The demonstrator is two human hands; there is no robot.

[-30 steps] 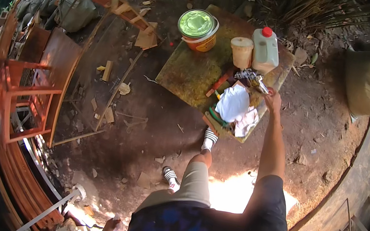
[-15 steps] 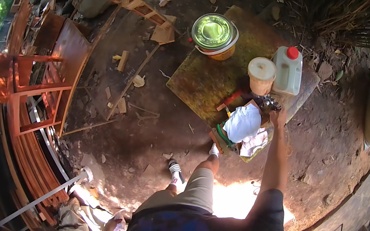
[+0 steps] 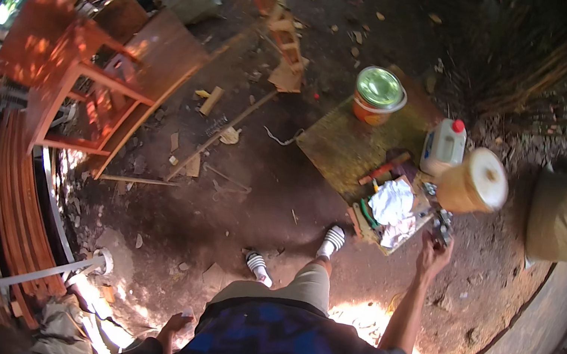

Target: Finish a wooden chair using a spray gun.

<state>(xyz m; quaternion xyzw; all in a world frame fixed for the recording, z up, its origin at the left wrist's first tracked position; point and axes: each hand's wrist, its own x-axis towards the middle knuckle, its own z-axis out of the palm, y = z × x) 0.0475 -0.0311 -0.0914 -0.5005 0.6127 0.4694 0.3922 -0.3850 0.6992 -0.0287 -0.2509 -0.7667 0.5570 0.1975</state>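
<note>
My right hand [image 3: 433,255] is closed on a metal spray gun [image 3: 441,228] with a cream lidded cup [image 3: 475,188], held up at the right edge of a stained board [image 3: 327,147]. A green-lidded bucket [image 3: 379,97] and a white jug with red cap [image 3: 444,148] stand on the board. Near the front lie white rags [image 3: 392,204], a red-handled tool [image 3: 383,170] and a green object [image 3: 368,215]. My left hand [image 3: 175,325] hangs low by my hip, fingers curled round something pale and small that I cannot make out.
Reddish wooden furniture pieces [image 3: 91,105] and stacked long boards [image 3: 26,215] fill the left. A wooden strip [image 3: 222,136] and scraps lie on the dirt. A large sack [image 3: 563,226] stands right, beside a plywood sheet [image 3: 505,337]. Dry fronds [image 3: 521,75] are at the back.
My right hand has lifted the spray gun and cream cup off the board and moved slightly right, leaving the jug standing. The scene has shifted down and right as my view turned.
</note>
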